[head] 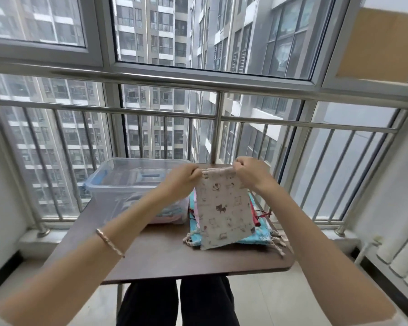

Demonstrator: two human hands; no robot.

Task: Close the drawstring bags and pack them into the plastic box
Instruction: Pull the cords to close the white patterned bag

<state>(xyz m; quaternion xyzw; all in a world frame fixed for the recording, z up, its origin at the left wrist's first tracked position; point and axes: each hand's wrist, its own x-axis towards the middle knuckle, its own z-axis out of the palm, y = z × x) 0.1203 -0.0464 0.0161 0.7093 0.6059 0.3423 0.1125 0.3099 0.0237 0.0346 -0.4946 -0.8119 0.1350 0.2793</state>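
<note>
Left hand and right hand each pinch a top corner of the cream printed drawstring bag, held up off the table, hanging over the stack of bags. Clear plastic box sits just left of the stack, pink fabric inside. Bracelet on left wrist.

Home: enclosed balcony of a high-rise flat. Grey window frames and a steel safety railing ran across the front, with apartment towers close outside. A white radiator stood at right, and a small brown bench sat on a pale tiled floor.
</note>
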